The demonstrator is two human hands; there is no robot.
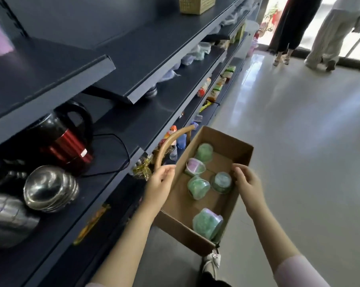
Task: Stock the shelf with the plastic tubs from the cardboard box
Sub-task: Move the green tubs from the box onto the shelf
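The dark shelving unit (133,48) fills the left of the frame, its tiers running off toward the upper right; pale glossy floor (299,141) takes the right side. The cardboard box (226,139) sits open at lower centre, raised off the floor between my two hands. My left hand (161,179) grips its left wall, fingers curled at the rim; my right hand (248,183) grips the right wall, fingers hooked over the edge into the box.

A red and black electric kettle (69,139) stands on the shelf at middle left; a stack of steel bowls (51,187) lies just below it in the frame. A brown basket handle (171,143) arches behind my left hand.

All the plastic tubs are in the box: a green one (204,151) at the far end; a pink-lidded one (194,167) beside it; two green ones (198,187) (222,182) in the middle; a larger one (207,223) tipped at the near end.
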